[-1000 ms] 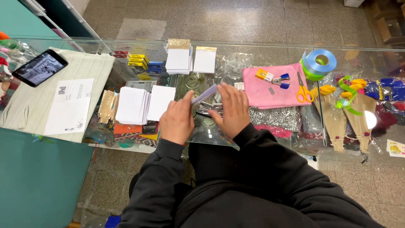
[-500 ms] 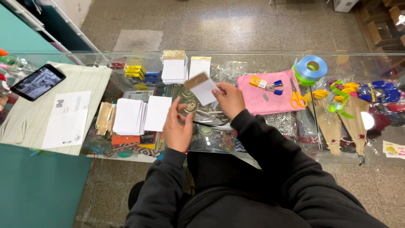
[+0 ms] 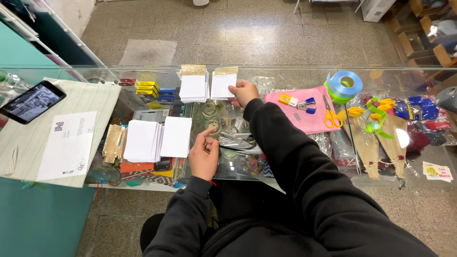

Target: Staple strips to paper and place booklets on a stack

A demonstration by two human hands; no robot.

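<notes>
My right hand (image 3: 243,91) reaches to the far side of the glass counter and pinches the right edge of a white card with a gold top strip (image 3: 223,84), which lies on a small pile there. A taller pile of the same cards (image 3: 193,85) sits just left of it. My left hand (image 3: 203,154) rests on the glass near me with loosely curled fingers and holds nothing. It sits between a fanned stack of plain white cards (image 3: 157,139) and a silver stapler (image 3: 238,140).
Gold strips (image 3: 113,143) lie left of the plain cards. A phone (image 3: 31,101) and a printed sheet (image 3: 69,145) lie on a mat at left. At right are a pink cloth (image 3: 309,119), yellow scissors (image 3: 329,114), a blue ribbon roll (image 3: 345,84) and brown paper cones (image 3: 376,143).
My right hand carried the gold-topped card from in front of me out to the far pile. My left hand let go of it and dropped back beside the plain cards.
</notes>
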